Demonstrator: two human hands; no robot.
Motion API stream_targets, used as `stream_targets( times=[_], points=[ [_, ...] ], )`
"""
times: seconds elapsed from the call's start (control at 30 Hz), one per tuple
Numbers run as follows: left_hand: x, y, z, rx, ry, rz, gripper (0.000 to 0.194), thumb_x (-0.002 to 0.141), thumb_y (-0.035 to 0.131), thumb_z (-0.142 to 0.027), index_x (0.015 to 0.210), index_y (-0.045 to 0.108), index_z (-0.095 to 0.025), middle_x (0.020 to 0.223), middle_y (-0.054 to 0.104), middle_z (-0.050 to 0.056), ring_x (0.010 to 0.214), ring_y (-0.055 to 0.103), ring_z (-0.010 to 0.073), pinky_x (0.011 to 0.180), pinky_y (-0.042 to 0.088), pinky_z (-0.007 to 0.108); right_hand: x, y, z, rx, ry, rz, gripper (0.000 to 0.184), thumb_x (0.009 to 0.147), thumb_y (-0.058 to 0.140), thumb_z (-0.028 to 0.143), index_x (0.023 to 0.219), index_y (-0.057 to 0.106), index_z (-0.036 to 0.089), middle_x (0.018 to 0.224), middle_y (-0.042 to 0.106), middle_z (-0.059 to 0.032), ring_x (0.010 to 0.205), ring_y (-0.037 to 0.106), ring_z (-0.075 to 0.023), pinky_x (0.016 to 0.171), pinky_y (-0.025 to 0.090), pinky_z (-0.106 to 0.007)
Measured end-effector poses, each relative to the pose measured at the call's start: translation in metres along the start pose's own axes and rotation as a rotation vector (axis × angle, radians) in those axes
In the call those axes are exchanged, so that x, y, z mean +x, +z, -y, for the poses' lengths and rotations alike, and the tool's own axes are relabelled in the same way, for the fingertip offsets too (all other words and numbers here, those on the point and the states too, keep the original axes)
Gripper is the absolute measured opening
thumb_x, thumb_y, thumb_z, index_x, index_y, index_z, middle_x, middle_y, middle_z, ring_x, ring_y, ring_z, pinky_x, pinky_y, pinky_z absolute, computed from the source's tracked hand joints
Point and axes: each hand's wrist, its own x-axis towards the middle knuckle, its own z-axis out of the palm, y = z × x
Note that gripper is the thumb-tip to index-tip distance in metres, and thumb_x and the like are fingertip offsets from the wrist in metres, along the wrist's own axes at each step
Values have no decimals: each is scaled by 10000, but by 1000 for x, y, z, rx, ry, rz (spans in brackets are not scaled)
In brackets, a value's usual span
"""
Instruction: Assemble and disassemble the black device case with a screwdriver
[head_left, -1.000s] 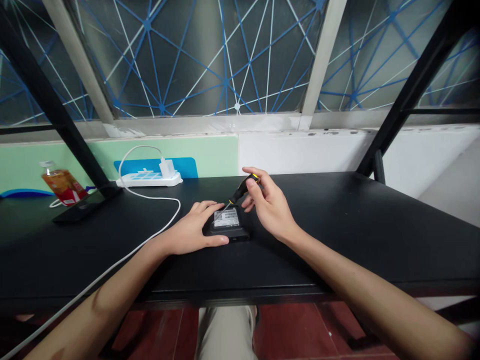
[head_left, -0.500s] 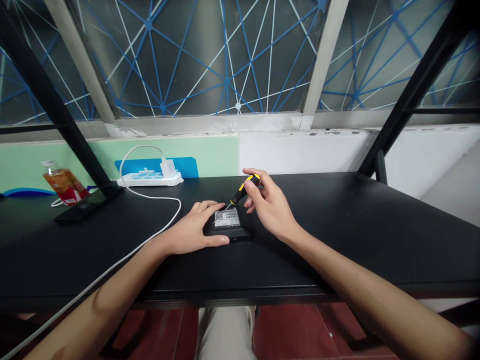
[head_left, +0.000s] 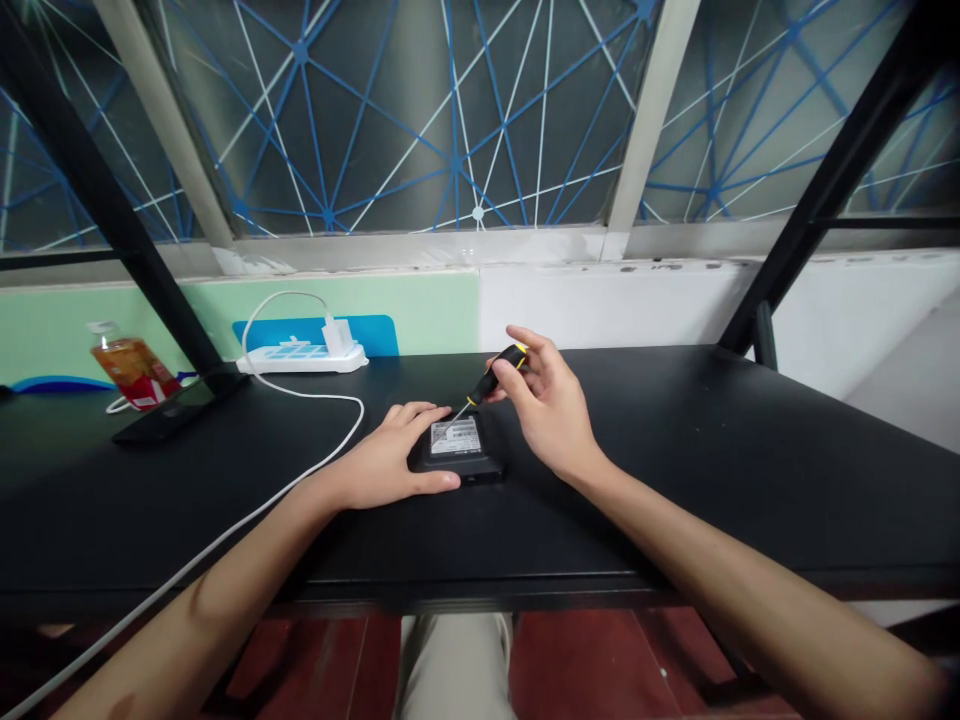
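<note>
A flat black device (head_left: 466, 465), its kind unclear, lies on the black table with a white printed label (head_left: 456, 437) on its upper face. My left hand (head_left: 386, 458) grips it from the left, thumb along the near edge and fingers at the far left corner. In my right hand (head_left: 551, 405) is a black-and-yellow screwdriver (head_left: 487, 385), held slanted by its handle above the device. Its thin metal shaft points down and left over the label toward the device's left side. Whether the tip touches a screw is too small to tell.
A white power strip (head_left: 304, 360) with a plugged-in charger (head_left: 337, 337) stands at the back. Its white cable (head_left: 330, 452) runs past my left forearm. On the left are a drink bottle (head_left: 135, 368) and a flat black object (head_left: 161, 415). Black frame posts (head_left: 161, 290) rise beside it.
My right hand has shifted slightly right and turned on the screwdriver's handle, with the index finger lifted higher. The left hand and the device keep their place.
</note>
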Motion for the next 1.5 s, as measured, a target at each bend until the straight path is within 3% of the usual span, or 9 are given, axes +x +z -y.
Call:
stream_targets(
  times=[0.2,0.6,0.97,1.33,1.5],
  points=[
    [-1,-1,-2,2,-33,23,830,799,660,-600,1481,323,-268,1498,349,108,1384,331,335,1161,302,526,12,-13,-2,-86,-72,-178,378,895,576,465,1232,515,304,816,543,31,601,631,-123,662,546,-348],
    [-1,-1,-4,8,-39,18,831,801,655,-589,1484,329,-246,1497,356,113,1385,330,331,1164,302,515,21,-22,-10,-199,-90,-273,340,899,564,409,1209,523,276,895,550,18,566,597,-81,588,540,-303],
    [-3,-2,-3,16,21,47,840,817,652,-599,1502,300,-265,1526,324,109,1400,313,324,1169,296,520,20,-23,-8,-279,-90,-252,357,899,562,387,1226,532,249,903,559,-3,603,607,-80,579,572,-265],
    [-1,-1,-2,22,12,48,837,813,649,-598,1500,301,-269,1518,334,104,1387,330,328,1162,300,528,26,-26,-9,-207,-38,-235,344,874,569,328,1204,568,231,967,527,-21,628,570,-63,588,580,-244],
    [-2,-1,0,19,15,38,848,801,667,-589,1498,313,-262,1516,342,104,1390,330,330,1164,304,519,26,-29,-12,-117,-10,-196,344,902,480,269,1240,537,238,1085,645,-58,847,643,-136,697,618,-301]
  ],
)
